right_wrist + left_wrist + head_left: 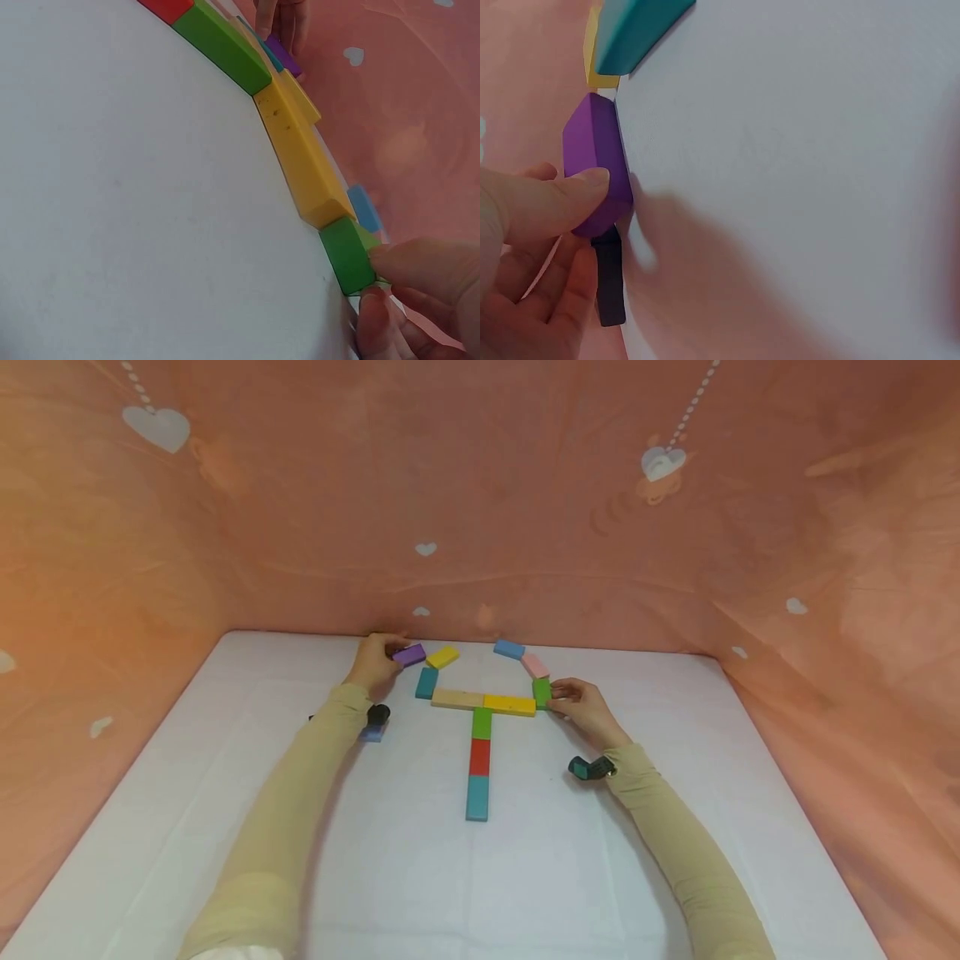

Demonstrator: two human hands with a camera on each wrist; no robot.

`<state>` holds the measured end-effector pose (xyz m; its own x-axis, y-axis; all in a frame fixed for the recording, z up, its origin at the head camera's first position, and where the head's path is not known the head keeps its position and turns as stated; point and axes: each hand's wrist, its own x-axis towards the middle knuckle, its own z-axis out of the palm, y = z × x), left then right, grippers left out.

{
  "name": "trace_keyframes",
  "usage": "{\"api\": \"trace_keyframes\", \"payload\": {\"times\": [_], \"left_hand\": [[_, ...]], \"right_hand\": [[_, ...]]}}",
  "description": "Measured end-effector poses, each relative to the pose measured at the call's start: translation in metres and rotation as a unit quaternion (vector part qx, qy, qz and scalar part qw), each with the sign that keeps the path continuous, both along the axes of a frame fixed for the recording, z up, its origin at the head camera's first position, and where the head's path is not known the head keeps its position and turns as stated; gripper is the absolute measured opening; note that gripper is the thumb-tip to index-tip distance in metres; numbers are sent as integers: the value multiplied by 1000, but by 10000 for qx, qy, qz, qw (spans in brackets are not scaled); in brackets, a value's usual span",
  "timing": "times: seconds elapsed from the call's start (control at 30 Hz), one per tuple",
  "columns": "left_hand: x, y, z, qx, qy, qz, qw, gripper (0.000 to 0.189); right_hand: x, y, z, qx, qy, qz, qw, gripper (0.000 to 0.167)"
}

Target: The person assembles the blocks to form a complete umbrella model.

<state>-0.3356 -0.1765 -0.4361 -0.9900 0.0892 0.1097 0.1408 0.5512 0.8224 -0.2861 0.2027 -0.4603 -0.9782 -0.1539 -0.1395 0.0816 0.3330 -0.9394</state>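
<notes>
My left hand (377, 662) pinches a purple block (409, 655) near the table's back edge, thumb on its face. Beside those fingers stands a dark block (610, 279). A yellow block (442, 657) and a teal block (427, 682) lie just right of the purple one. Over at the right, my right hand (587, 708) holds a green block (542, 693) between thumb and fingers, at the end of a yellow block (510, 705). A pink block (536, 665) and a blue block (509, 649) curve away behind it.
A plain wooden block (457, 698) meets the yellow one in a row. Below runs a column of green (482, 723), red (479, 757) and teal blocks (477, 797). A blue block (371, 734) is partly hidden under the left wrist. Pink cloth (480, 493) walls the table.
</notes>
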Motion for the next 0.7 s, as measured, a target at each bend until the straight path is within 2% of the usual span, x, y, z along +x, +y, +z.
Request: {"api": "trace_keyframes", "payload": {"times": [0.23, 0.5, 0.53, 0.7], "left_hand": [[0, -3, 1, -190, 212, -137, 9995, 42], [0, -9, -2, -104, 139, -64, 9998, 41], [0, -10, -2, -76, 122, -50, 9999, 41], [4, -12, 1, 93, 53, 32, 9999, 42]], "right_hand": [[0, 0, 3, 29, 52, 49, 10000, 44], [0, 0, 4, 23, 81, 109, 9999, 45], [2, -1, 8, 11, 66, 120, 9999, 45], [4, -2, 9, -50, 21, 89, 9999, 45]]}}
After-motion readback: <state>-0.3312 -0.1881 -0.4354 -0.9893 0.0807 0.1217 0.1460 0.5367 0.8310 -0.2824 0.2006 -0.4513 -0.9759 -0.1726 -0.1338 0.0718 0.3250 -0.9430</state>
